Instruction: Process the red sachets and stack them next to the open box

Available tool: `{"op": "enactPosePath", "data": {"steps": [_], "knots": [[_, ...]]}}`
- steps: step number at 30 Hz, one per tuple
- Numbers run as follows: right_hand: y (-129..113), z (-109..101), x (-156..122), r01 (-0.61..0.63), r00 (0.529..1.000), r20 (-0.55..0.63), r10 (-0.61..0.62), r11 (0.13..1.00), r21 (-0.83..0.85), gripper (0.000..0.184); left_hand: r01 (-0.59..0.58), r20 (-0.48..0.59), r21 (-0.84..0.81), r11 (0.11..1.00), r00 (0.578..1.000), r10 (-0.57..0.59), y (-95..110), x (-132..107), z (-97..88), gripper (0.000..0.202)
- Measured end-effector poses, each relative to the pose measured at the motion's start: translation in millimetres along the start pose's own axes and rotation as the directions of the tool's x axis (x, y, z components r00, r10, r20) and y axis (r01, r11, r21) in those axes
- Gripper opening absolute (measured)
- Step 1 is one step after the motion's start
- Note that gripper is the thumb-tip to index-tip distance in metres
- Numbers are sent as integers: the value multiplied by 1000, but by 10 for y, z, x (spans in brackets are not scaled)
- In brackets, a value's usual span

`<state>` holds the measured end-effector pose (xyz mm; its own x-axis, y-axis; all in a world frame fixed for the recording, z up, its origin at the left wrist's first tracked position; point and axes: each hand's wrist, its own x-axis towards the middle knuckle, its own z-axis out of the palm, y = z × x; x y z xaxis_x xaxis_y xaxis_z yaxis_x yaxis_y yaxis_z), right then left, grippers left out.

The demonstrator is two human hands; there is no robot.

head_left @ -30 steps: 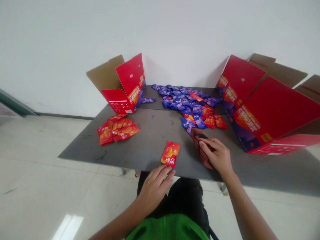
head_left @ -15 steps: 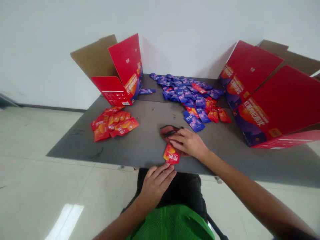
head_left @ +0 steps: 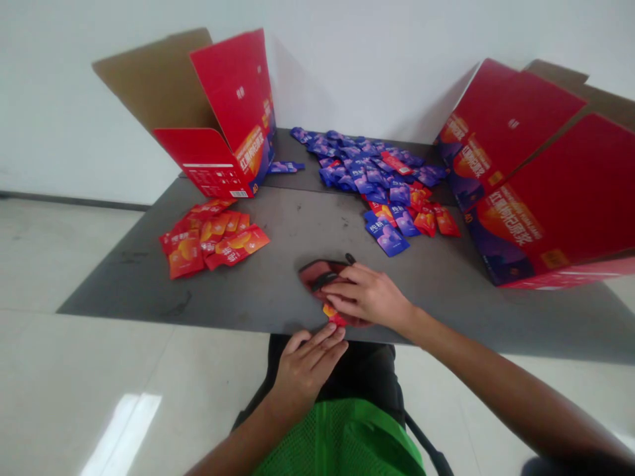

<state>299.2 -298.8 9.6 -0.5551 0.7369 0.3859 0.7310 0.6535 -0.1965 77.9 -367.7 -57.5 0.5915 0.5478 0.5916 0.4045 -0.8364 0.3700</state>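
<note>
Near the table's front edge my right hand (head_left: 370, 297) is closed over a dark red object with a black band (head_left: 317, 274). It rests on top of a red sachet (head_left: 333, 316), of which only a corner shows. My left hand (head_left: 307, 360) lies at the table edge just below, fingers stretched out, fingertips touching that sachet. It holds nothing.
On the grey table (head_left: 278, 291) a heap of red sachets (head_left: 208, 238) lies at the left. A larger spread of blue and red sachets (head_left: 370, 178) lies at the back. An open red carton (head_left: 218, 125) stands back left, and two big ones (head_left: 540, 192) at the right.
My right hand has carried the dark red object leftward from beside the blue heap onto the red sachet, which is now nearly covered. My left hand has stayed at the sachet's near edge.
</note>
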Motion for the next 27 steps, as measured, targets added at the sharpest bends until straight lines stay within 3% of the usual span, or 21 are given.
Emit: {"op": "enactPosePath", "data": {"steps": [4, 6, 8, 10, 14, 16, 18, 21, 23, 25, 27], "knots": [[585, -103, 208, -105, 994, 0, 106, 983, -151, 25, 1, 12, 2, 1000, 1000, -1, 3, 43, -33, 27], [677, -233, 289, -141, 990, -20, 140, 966, -217, 25, 10, 2, 0, 1000, 1000, -10, 8, 60, -41, 27], [539, -324, 295, -160, 986, -79, 146, 963, -219, 27, 18, -10, -6, 1000, 1000, -18, 14, 68, -38, 27], [242, -327, 223, -117, 989, -109, 101, 981, -155, 28, 23, -14, -14, 1000, 1000, -24, 20, 62, -30, 27], [-226, -124, 21, 98, 995, 5, -98, 995, 16, 26, 53, -37, -29, 998, 998, -54, 25, 41, -21, 26], [-168, -20, -2, 73, 997, 1, -73, 997, 32, 25, 58, -15, -29, 998, 998, -58, 26, 48, -33, 27], [77, 23, 55, 1, 1000, -17, -1, 1000, -5, 24, 43, 10, -28, 999, 999, -43, 27, 69, -52, 27], [529, -56, 226, -50, 999, -6, 50, 989, -137, 26, 28, -8, -30, 999, 1000, -29, 28, 105, -75, 26], [677, -173, 324, -89, 996, -9, 89, 972, -219, 28, 27, -17, -29, 999, 999, -27, 28, 115, -77, 26], [607, -277, 354, -132, 991, -60, 122, 964, -232, 29, 30, -25, -26, 999, 999, -31, 28, 109, -66, 26], [351, -312, 301, -120, 989, -108, 103, 979, -166, 29, 37, -26, -28, 999, 999, -38, 30, 93, -48, 26]]}}
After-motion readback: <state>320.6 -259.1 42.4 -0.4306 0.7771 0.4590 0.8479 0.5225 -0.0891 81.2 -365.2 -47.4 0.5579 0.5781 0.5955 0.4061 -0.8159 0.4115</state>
